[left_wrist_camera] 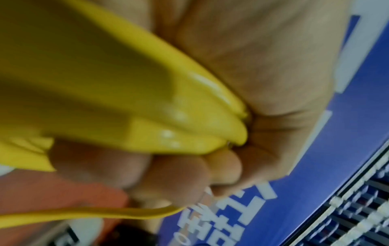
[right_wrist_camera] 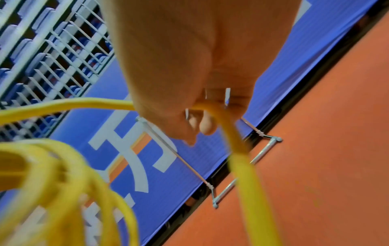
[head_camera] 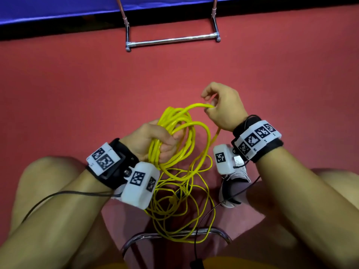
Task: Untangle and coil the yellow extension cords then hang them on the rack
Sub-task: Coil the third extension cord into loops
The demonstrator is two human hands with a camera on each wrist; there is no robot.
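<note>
My left hand (head_camera: pixel 155 142) grips a bundle of yellow cord loops (head_camera: pixel 174 136) in a closed fist; the left wrist view shows the strands (left_wrist_camera: pixel 189 126) squeezed under curled fingers (left_wrist_camera: pixel 189 169). My right hand (head_camera: pixel 219 105) is up and to the right, its fingers curled round a single yellow strand (right_wrist_camera: pixel 223 116) that arcs back to the bundle. More loose yellow cord (head_camera: pixel 180 210) lies tangled on the red floor between my legs. The chrome rack (head_camera: pixel 172 40) stands ahead against the blue wall.
My knees flank the cord pile. A white shoe (head_camera: pixel 235 183) sits right of it. A chrome stool frame (head_camera: pixel 174 233) curves under the tangle. Thin black sensor cables (head_camera: pixel 202 220) run from both wrists. A blue banner (right_wrist_camera: pixel 168 166) backs the rack.
</note>
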